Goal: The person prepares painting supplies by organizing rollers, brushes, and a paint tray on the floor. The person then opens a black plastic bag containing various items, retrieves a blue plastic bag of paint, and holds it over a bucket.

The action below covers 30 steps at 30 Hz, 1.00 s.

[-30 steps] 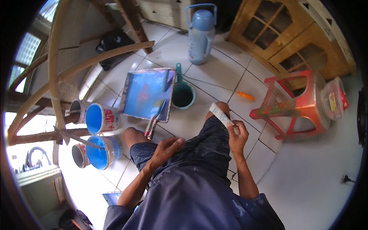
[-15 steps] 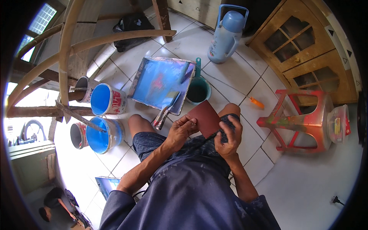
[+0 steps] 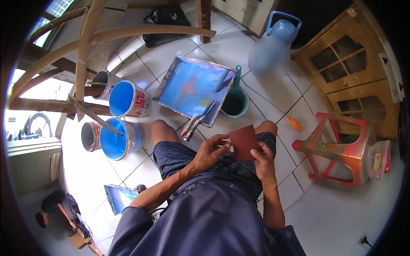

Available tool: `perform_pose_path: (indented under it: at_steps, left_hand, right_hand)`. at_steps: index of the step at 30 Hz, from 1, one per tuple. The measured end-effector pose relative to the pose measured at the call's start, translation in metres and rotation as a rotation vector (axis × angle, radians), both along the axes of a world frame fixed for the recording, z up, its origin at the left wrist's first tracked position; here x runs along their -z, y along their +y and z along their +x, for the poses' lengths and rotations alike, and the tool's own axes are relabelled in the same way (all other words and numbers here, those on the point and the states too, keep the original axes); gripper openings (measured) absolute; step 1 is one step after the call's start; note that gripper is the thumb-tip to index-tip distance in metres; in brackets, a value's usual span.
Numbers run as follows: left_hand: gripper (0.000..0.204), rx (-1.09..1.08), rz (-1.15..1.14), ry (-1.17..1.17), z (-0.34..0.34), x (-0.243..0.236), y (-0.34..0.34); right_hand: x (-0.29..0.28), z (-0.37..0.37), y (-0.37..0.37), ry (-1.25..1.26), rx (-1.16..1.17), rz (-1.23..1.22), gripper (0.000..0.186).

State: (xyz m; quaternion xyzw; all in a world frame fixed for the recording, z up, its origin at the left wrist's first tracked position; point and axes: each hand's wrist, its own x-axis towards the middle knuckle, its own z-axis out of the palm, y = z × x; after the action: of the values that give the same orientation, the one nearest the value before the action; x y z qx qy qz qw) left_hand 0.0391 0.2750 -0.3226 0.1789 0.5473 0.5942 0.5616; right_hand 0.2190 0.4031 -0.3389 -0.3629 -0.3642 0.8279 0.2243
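A reddish-brown square of sandpaper (image 3: 244, 144) is held up above my lap, its flat face toward me. My right hand (image 3: 264, 163) pinches its lower right corner, thumb on the front and fingers partly hidden behind. At the left edge, my left hand (image 3: 212, 152) has bent fingers and thumb closed against the sheet; the fingertips are partly hidden. Beyond my knees lies a paint tray (image 3: 177, 87) smeared with blue. A paintbrush (image 3: 198, 114) with a paint-stained handle rests across its near edge. Beside the tray stands a dark green dipper (image 3: 235, 103).
Left are blue-lined paint buckets (image 3: 122, 99) and curved wooden poles (image 3: 81, 55). A blue flask (image 3: 269, 53) stands at the far right. Nearer are an orange-handled tool (image 3: 294, 123) and a red stool (image 3: 341, 147) on its side. Another tray (image 3: 117, 198) lies by my left elbow.
My right hand, spread beside the sheet before, now grips its lower right corner. The sandpaper has shifted right and turned more upright. The left hand moved slightly right along with it.
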Motion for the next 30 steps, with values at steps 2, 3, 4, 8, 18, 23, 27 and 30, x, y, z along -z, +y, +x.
perform_pose_path:
  at_steps: [2,3,4,8,18,23,27,30]
  left_hand:
    - [0.031,-0.114,-0.059,0.114,-0.006,0.0,-0.012]
    - [0.031,-0.209,-0.081,0.111,-0.012,0.004,-0.019]
    - [0.031,-0.305,-0.105,0.107,-0.018,0.009,-0.027]
    - [0.034,-0.781,-0.079,0.079,-0.068,0.063,-0.062]
    - [0.093,-0.699,-0.343,-0.44,-0.138,0.143,-0.062]
    - [0.09,-0.755,-0.199,-0.641,-0.148,0.174,-0.04]
    - [0.072,-0.698,-0.069,-0.721,-0.152,0.181,-0.028]
    - [0.061,-0.731,-0.082,-0.727,-0.152,0.187,-0.021]
  right_hand:
    - [-0.004,0.004,0.006,0.003,0.064,0.0,0.026]
    - [-0.004,0.008,0.012,0.005,0.092,0.011,0.026]
    - [-0.005,0.014,0.018,0.006,0.119,0.019,0.026]
    - [0.0,0.039,0.047,-0.011,0.361,-0.007,0.033]
    - [0.026,0.117,0.087,-0.1,0.716,-0.162,0.03]
    - [0.043,0.123,0.095,-0.153,0.717,-0.165,0.029]
    - [0.053,0.137,0.107,-0.17,0.715,-0.189,0.03]
    - [0.057,0.137,0.114,-0.229,0.707,-0.179,0.031]
